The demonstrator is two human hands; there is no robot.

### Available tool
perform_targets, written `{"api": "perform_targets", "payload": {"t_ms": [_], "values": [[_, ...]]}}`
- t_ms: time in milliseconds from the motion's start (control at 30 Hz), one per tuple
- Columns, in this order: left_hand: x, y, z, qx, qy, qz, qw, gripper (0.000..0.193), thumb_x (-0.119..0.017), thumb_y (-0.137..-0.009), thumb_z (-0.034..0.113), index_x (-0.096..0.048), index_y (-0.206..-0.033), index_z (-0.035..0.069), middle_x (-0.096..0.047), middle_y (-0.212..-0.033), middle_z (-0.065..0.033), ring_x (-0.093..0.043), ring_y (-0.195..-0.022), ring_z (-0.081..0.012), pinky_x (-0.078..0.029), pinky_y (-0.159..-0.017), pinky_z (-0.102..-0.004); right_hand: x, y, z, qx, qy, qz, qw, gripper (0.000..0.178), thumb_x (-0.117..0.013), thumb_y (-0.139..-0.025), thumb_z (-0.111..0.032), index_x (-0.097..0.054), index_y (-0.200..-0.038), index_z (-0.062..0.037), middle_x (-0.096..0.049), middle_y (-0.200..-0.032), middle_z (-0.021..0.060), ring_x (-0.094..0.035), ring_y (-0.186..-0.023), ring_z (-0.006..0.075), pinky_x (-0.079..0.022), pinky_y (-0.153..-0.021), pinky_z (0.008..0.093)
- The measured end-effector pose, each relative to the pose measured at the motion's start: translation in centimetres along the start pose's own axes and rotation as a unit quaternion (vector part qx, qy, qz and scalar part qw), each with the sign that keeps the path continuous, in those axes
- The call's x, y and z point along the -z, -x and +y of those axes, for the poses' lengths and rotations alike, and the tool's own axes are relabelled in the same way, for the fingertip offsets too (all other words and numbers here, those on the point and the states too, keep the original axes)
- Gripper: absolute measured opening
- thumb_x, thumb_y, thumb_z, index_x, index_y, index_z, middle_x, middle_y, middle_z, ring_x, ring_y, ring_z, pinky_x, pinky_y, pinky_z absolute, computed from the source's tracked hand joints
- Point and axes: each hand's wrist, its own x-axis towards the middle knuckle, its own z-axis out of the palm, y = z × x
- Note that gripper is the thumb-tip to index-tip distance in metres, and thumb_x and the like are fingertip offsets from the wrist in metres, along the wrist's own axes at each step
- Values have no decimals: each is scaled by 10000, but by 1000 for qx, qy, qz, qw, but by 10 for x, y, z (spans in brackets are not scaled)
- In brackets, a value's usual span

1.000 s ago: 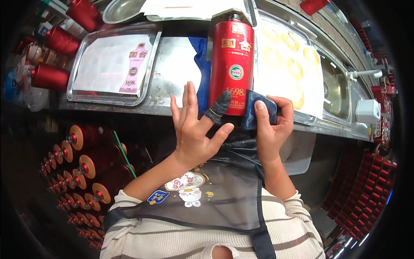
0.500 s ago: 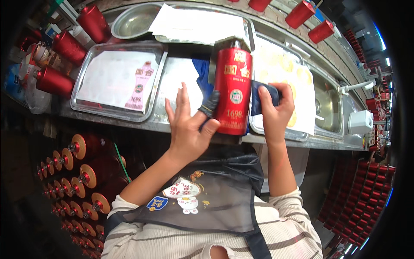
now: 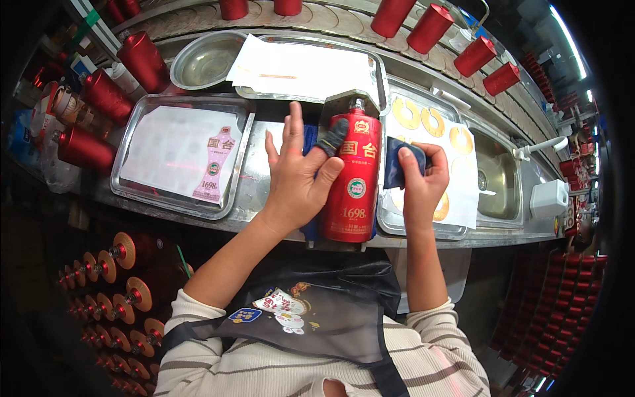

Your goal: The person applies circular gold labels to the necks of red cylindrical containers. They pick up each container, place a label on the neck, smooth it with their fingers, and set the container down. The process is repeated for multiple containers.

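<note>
Dial: centred on the bottle; 12 o'clock is the far side.
Glossy red cylindrical bottle with gold lettering [image 3: 356,175]: lies face up at the near edge of the stainless-steel surface [image 3: 256,173], neck toward 12, within a grey metal-looking holder [image 3: 331,109].
Left hand [image 3: 294,182]: on the 9 o'clock side, fingers spread wide, grasping nothing; index finger over the bottle's upper left, thumb beside its left edge.
Grey knitted finger cover [image 3: 333,137]: soft, ribbed, on the left index finger.
Right hand [image 3: 426,182]: at 3, narrow, pinching a flat dark-blue pad [image 3: 394,169] between thumb and fingers; cannot tell whether the pad touches the bottle.
Change: a second ago the covered finger and the pad sit by the bottle's foot; both are now higher along it. Lower lettering stands uncovered, so attention seems to pass to the neck end.
Crumpled blue cloth [image 3: 309,135]: at 10, beside the bottle.
Shallow metal tray [image 3: 119,173]: at 9; thin waisted pink label [image 3: 215,162] on white sheet.
Gold C-shaped labels [image 3: 433,122]: at 2, flat on white paper.
Round steel bowl [image 3: 206,63]: at 10, smooth, shiny.
</note>
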Motion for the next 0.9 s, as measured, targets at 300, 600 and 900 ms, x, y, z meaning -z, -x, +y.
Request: {"api": "perform_targets", "payload": {"t_ms": [300, 600, 900], "values": [[4, -35, 9, -113, -139, 7, 984, 452, -546, -960, 507, -743, -920, 102, -284, -1563, -292, -291, -1396, -549, -50, -1099, -724, -9, 14, -5, 28, -36, -35, 998, 199, -703, -901, -60, -573, -1041, -6, -611, -905, 24, -564, -815, 65, -473, -715, 211], [7, -34, 32, -239, -162, -46, 956, 348, -609, -916, 439, -726, -817, 126, -446, -1475, -259, -275, -1408, -543, -54, -1095, -740, 16, 16, -6, 34, -50, -13, 998, 173, -690, -904, -8, -587, -1042, 0, -612, -939, 25, -575, -847, 75, -483, -746, 210], [21, 74, 55, -86, -67, -114, 987, 405, -572, -956, 456, -727, -843, 99, -238, -1614, -200, -142, -1470, -509, 8, -1092, -729, -6, -25, -50, 378, 149, -122, 906, 183, -748, -801, 24, -649, -947, -26, -644, -832, 71, -632, -740, 163, -499, -670, 275]]}}
